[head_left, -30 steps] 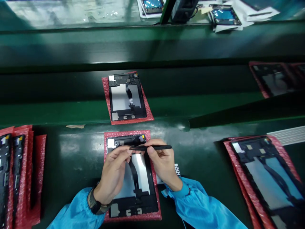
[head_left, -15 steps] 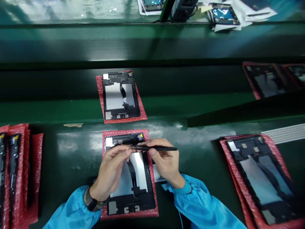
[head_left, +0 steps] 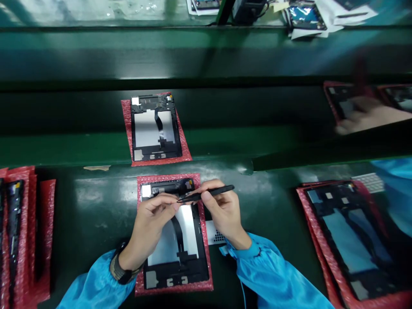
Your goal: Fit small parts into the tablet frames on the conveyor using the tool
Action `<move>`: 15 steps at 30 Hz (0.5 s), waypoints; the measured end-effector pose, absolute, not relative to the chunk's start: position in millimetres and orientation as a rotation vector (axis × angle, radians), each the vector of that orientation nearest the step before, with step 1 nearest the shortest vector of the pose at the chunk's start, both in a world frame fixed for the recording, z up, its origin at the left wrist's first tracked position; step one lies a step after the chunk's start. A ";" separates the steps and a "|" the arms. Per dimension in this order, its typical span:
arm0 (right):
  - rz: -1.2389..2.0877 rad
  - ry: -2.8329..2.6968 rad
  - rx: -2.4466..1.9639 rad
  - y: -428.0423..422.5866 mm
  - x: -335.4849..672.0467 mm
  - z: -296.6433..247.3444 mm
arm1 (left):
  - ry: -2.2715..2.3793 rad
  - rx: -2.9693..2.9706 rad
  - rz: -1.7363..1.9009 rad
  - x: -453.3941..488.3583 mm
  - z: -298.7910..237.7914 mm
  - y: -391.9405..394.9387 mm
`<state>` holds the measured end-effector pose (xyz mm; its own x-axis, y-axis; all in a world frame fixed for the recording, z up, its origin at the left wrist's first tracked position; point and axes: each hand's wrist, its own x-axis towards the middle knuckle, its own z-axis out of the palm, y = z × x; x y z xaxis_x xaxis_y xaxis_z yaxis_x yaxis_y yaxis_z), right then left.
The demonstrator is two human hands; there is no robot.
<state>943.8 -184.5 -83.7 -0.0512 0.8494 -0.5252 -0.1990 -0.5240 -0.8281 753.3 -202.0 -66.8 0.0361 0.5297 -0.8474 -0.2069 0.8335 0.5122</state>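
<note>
My right hand (head_left: 225, 210) grips black tweezers (head_left: 221, 189), their tips pointing left. My left hand (head_left: 152, 221) is closed in a pinch right at the tweezer tips; whatever lies between its fingers is too small to make out. Both hands hover over the upper part of an opened tablet screen assembly (head_left: 164, 246), which has a silver back, a black frame and a dark flex cable (head_left: 179, 236). The assembly lies flat on a red bubble-wrap bag (head_left: 207, 262). My hands cover part of its upper area.
Beyond my bench, another tablet assembly (head_left: 144, 128) rests on red wrap in the green channel. Wrapped assemblies (head_left: 19, 223) stand at left; more are stacked at right (head_left: 347, 244). A co-worker's blurred hand (head_left: 370, 115) reaches in at right, above a blue sleeve (head_left: 397, 189).
The tweezers have tilted, their rear end rising, while both hands stay close together. The tablet in the channel has shifted slightly left. A co-worker's hand and sleeve have come in at right.
</note>
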 end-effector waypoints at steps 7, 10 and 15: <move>1.723 -0.675 -1.420 -185.7 943.0 -87.9 | 1.421 0.256 0.569 755.3 -67.3 -201.8; 1.714 -0.677 -1.429 -184.7 943.7 -88.2 | 1.416 0.250 0.564 756.4 -68.1 -201.6; 1.707 -0.696 -1.458 -183.1 945.2 -87.0 | 1.420 0.247 0.556 758.1 -69.0 -202.0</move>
